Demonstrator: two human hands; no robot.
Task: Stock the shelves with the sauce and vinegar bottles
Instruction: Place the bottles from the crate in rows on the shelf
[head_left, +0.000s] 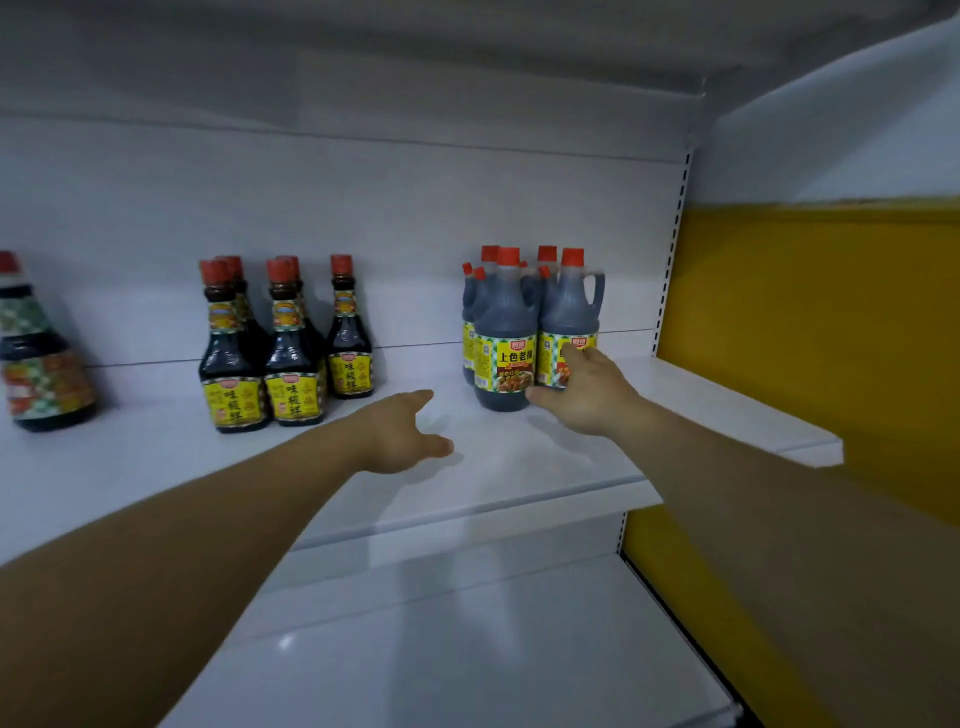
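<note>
Head view: I had both bare arms stretched out over the white upper shelf (519, 462). The right hand (589, 395) was in at the cluster of dark handled jugs (505, 322) with red caps, which stood upright toward the shelf's right end, close to the back panel (415, 234). Its fingers (571, 356) lay straight and close together against the yellow label of the front-right jug (569, 306), touching it low on the body. The thumb stuck out leftward, its tip right by the base of the jug beside it. I saw no curl around the jug, just flat contact on its front face. The left hand (402, 431) hung over bare shelf between the two groups of bottles, fingers loosely apart, forefinger pointing ahead, thumb out to the right, holding nothing and touching no bottle. Whether it brushed the board, I could not tell. To its left stood five slim-necked sauce bottles (288, 364) with yellow labels, all upright. At the far left edge was one bigger dark bottle (36, 358), partly cut off. A yellow wall (810, 322) flanked the unit on the right, with a lower shelf (467, 649) beneath.
</note>
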